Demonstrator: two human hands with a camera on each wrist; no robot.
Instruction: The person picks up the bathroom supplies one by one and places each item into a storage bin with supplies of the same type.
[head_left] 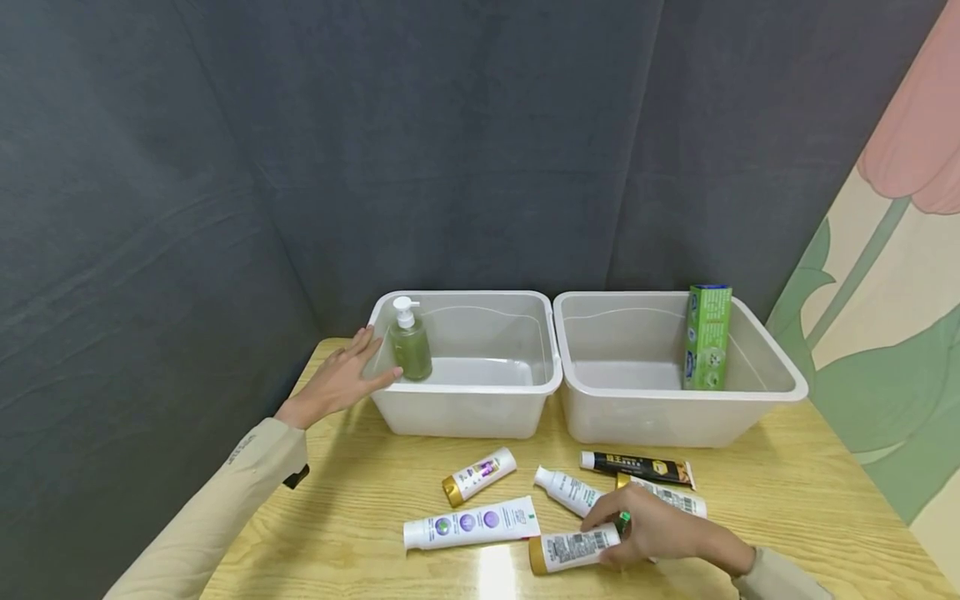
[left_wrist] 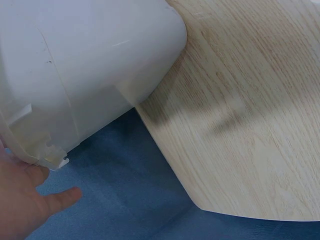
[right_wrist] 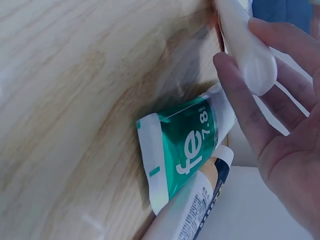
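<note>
My right hand (head_left: 652, 523) pinches a white bottle with a gold cap (head_left: 573, 550) between thumb and fingers, low over the table. In the right wrist view the bottle's rounded white end (right_wrist: 260, 72) shows between the fingertips. Partly behind this hand lie a green and white toothpaste tube (right_wrist: 187, 145) and a second white bottle with a gold cap (head_left: 678, 498). My left hand (head_left: 341, 379), fingers spread and fairly straight, rests on the left rim of the left white bin (head_left: 457, 412). Beside that hand, a green pump bottle (head_left: 412, 350) stands inside the bin.
The right white bin (head_left: 652, 421) holds an upright green box (head_left: 707, 337). In front of the bins lie a black tube (head_left: 637, 468), a small bottle with purple print (head_left: 480, 477) and a toothpaste tube with purple circles (head_left: 472, 523). A dark curtain (head_left: 450, 150) hangs behind the wooden table.
</note>
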